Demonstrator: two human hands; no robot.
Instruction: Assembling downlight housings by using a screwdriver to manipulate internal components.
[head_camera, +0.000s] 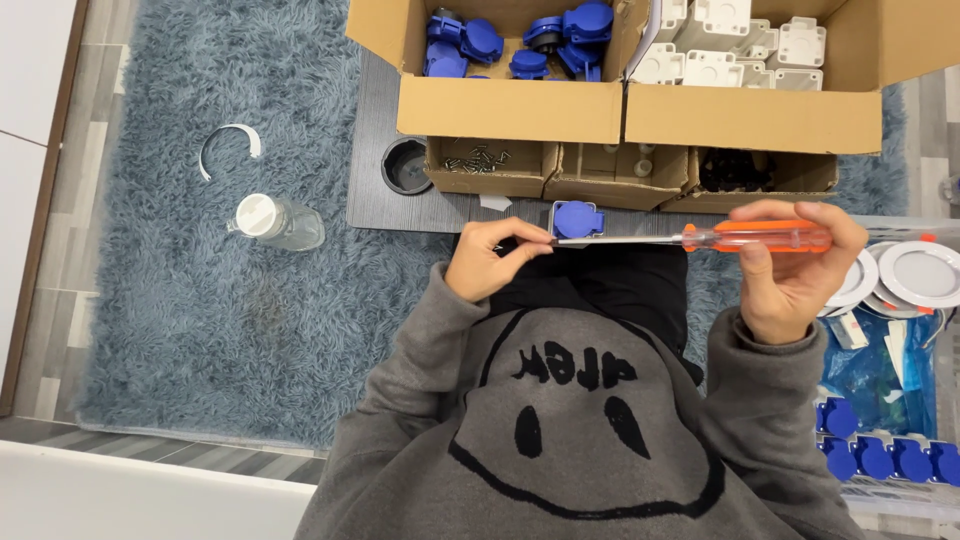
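Right hand: your right hand (790, 270) is gripping the orange-handled screwdriver (700, 238), holding it level, tip pointing left.
Left hand: your left hand (490, 262) is pinching something small at the screwdriver's tip; probably a screw, too small to tell.
Blue socket cover: one blue socket cover (577, 220) is sitting on the dark board (385, 215), just beyond the shaft, near the small boxes.
Risk, tip: the blade is pointing at your left fingers; a slip could be jabbing them.
Risk, drop: whatever you are pinching could be falling into the shaggy blue rug (200, 300) and getting lost.
Risk, bottle: the clear bottle (278, 222) is lying on the rug at left, well apart, likely no trouble.
Count, big boxes: two, far side; blue parts box (500, 105) left, white parts box (750, 115) right.
Count, small boxes: three in a row.
Count, blue parts in box: about seven showing.
Count, blue covers near right: about five, partly cut off.
Count, round white lamps: two or three at right edge.
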